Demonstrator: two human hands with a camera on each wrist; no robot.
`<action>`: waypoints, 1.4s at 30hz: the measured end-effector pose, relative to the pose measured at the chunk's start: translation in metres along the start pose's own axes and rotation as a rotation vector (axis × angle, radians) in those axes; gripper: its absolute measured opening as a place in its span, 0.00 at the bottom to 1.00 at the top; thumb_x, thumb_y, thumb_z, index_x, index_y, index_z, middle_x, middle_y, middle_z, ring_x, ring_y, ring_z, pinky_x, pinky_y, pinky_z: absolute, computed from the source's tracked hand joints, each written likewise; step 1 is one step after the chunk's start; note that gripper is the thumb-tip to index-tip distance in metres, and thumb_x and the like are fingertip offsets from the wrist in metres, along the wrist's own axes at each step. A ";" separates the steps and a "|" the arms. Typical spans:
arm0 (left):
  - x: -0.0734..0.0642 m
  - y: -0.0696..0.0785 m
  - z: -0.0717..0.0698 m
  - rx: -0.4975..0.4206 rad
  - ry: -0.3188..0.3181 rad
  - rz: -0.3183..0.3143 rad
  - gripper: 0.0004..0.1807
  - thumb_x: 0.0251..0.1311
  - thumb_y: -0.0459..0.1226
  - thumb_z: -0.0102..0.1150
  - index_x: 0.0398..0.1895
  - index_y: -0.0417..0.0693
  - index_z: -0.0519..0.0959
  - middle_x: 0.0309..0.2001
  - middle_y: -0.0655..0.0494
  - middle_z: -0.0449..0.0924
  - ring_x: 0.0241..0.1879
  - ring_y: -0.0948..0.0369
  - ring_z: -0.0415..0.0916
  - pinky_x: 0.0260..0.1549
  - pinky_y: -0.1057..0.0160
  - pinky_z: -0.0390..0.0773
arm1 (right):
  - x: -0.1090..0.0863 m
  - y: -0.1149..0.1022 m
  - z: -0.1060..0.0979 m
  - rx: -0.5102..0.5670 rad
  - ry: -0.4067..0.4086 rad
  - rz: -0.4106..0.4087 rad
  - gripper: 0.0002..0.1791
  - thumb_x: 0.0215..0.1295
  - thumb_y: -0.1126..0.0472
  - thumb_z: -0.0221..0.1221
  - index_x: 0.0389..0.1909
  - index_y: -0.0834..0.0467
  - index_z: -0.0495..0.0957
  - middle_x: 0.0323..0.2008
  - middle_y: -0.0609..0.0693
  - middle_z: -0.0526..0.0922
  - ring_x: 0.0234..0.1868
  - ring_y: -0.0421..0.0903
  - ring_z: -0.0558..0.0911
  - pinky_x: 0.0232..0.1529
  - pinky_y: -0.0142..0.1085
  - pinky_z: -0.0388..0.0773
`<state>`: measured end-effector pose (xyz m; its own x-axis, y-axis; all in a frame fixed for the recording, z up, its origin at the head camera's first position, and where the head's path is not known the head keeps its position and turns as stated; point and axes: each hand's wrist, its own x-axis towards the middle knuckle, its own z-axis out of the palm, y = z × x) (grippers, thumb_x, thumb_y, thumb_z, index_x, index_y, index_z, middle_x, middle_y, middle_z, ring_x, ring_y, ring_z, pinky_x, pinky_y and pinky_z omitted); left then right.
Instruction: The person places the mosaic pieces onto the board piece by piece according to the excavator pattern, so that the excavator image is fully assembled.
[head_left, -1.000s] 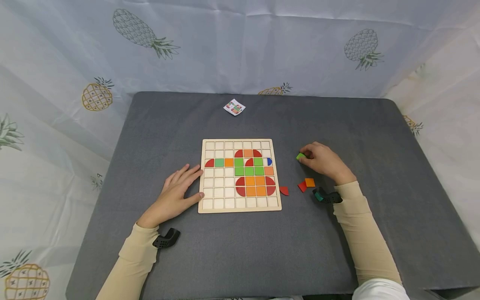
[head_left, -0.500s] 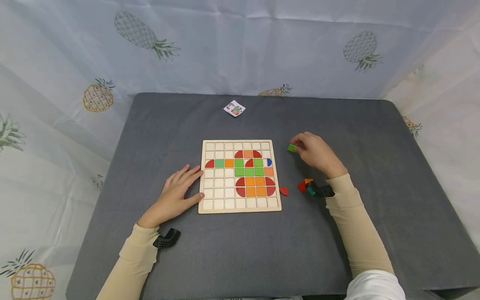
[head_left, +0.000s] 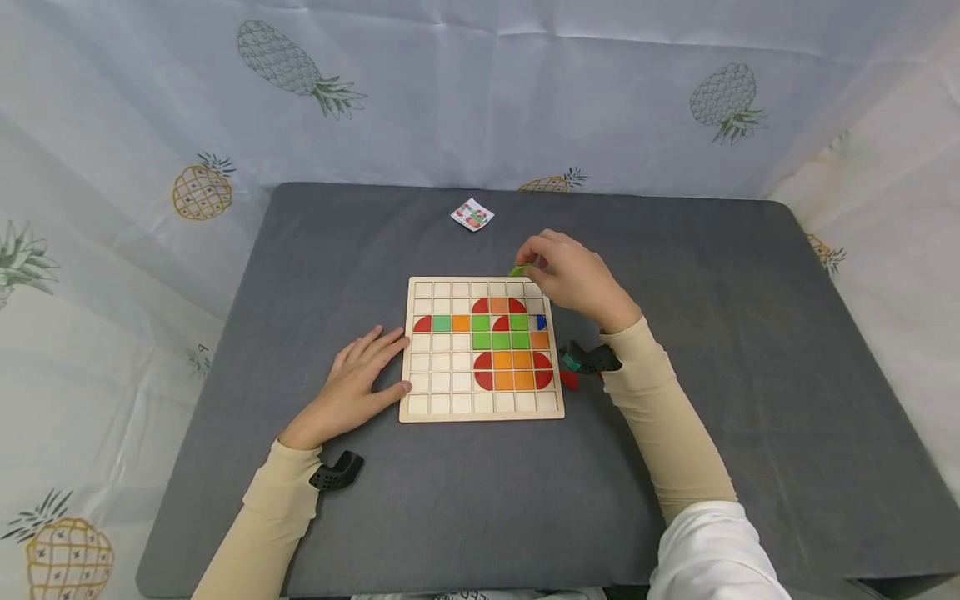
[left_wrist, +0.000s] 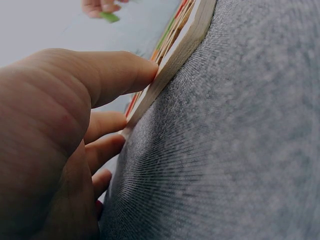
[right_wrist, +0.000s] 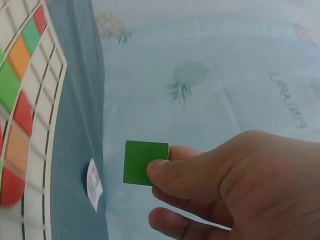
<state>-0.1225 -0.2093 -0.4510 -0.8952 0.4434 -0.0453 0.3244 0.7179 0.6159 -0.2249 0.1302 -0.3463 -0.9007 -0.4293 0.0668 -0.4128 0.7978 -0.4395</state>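
Note:
A wooden grid board point(head_left: 442, 400) lies in the middle of the table, with red, green, orange, teal and blue pieces set in several of its cells. My left hand point(head_left: 347, 392) rests at the board's left edge, fingers spread; in the left wrist view the thumb point(left_wrist: 120, 75) touches the wooden rim. Between thumb and fingers my right hand point(head_left: 573, 275) pinches a green square tile point(right_wrist: 137, 162), held above the board's far right edge. The right wrist view shows the tile's flat face, with the thumb across its corner.
A small printed card point(head_left: 472, 215) with a coloured pattern lies behind the board. A red piece point(head_left: 569, 380) sits just right of the board, and other loose pieces there are mostly hidden by the right wrist's camera point(head_left: 592, 358). Pineapple-print cloth hangs around the grey table point(head_left: 480, 500).
My right hand has carried the green tile leftward and away from me, from the table's right side to the board's far edge. The left hand has stayed at the board.

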 end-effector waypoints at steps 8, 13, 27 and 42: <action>0.000 -0.001 -0.001 0.003 0.000 0.001 0.39 0.69 0.48 0.61 0.79 0.52 0.59 0.81 0.49 0.52 0.82 0.45 0.40 0.76 0.37 0.38 | 0.022 -0.034 0.012 0.056 -0.067 -0.052 0.09 0.72 0.60 0.60 0.48 0.56 0.84 0.45 0.51 0.84 0.46 0.48 0.79 0.44 0.42 0.79; -0.001 -0.001 -0.001 0.002 0.000 0.005 0.39 0.69 0.49 0.61 0.79 0.52 0.59 0.81 0.50 0.52 0.82 0.45 0.40 0.76 0.37 0.38 | 0.032 -0.048 0.021 0.064 -0.081 -0.075 0.09 0.72 0.58 0.60 0.47 0.54 0.85 0.44 0.48 0.85 0.45 0.45 0.79 0.44 0.40 0.79; 0.000 -0.003 -0.001 -0.004 -0.005 -0.007 0.39 0.68 0.48 0.61 0.79 0.52 0.59 0.81 0.50 0.53 0.82 0.45 0.40 0.76 0.37 0.38 | 0.045 -0.071 0.051 0.047 -0.175 -0.116 0.09 0.72 0.53 0.61 0.47 0.50 0.85 0.40 0.44 0.85 0.35 0.42 0.79 0.33 0.37 0.76; 0.000 -0.003 -0.001 -0.002 -0.004 0.002 0.39 0.69 0.47 0.61 0.79 0.51 0.60 0.81 0.48 0.53 0.82 0.45 0.40 0.76 0.37 0.38 | 0.048 -0.075 0.078 0.017 -0.236 -0.177 0.07 0.70 0.54 0.63 0.42 0.50 0.86 0.41 0.43 0.85 0.37 0.42 0.78 0.35 0.35 0.77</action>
<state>-0.1238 -0.2118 -0.4514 -0.8934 0.4468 -0.0471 0.3255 0.7160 0.6176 -0.2262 0.0166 -0.3799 -0.7577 -0.6492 -0.0658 -0.5563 0.6954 -0.4550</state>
